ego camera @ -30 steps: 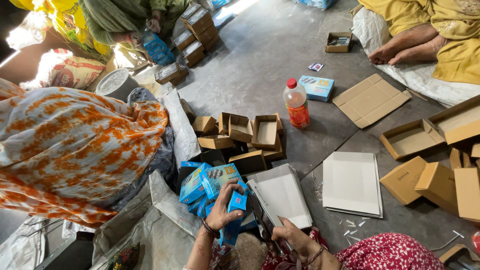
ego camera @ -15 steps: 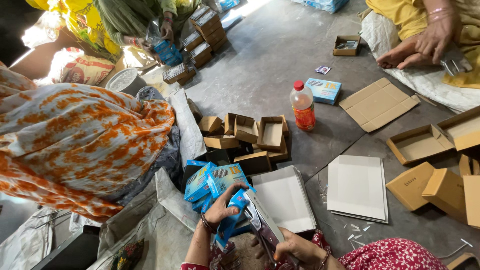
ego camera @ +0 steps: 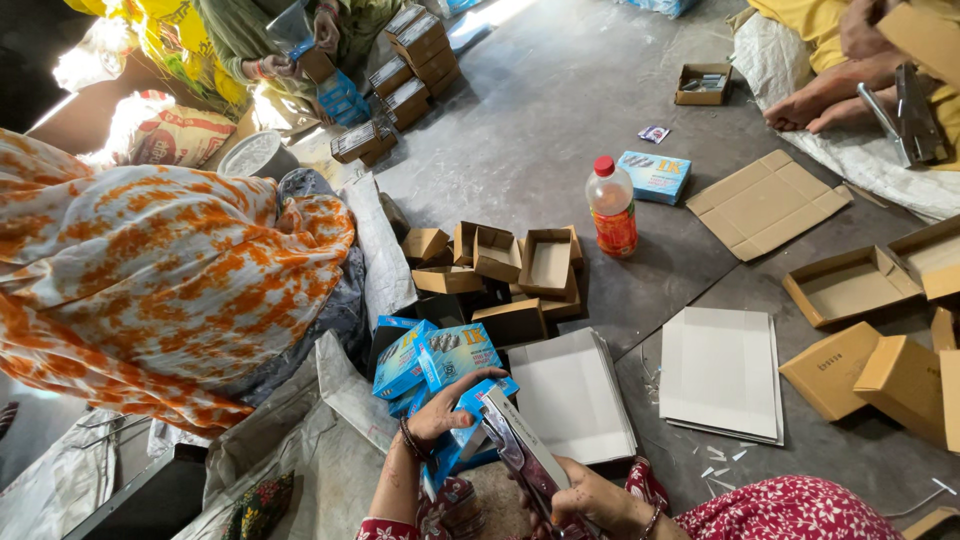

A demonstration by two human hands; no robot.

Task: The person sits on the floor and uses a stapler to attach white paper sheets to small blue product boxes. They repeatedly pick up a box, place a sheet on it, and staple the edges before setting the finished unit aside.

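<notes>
A blue box (ego camera: 470, 425) is gripped by the left hand (ego camera: 445, 410) at the near edge, just beside a blue-box pile (ego camera: 425, 360). A stapler (ego camera: 520, 455) is clasped by the right hand (ego camera: 590, 500), its tip touching the box.

Small blue cardboard boxes (ego camera: 440, 360) with orange and white print lie near the centre. A clear plastic bottle (ego camera: 613, 208) holds orange drink under a red cap. Plain brown cardboard trays (ego camera: 520, 265) cluster beside it. White flat card sheets (ego camera: 718, 372) lie right. At left spreads white cloth with orange blotches (ego camera: 150, 290); nearest, a red sleeve with white flowers (ego camera: 790, 510).
</notes>
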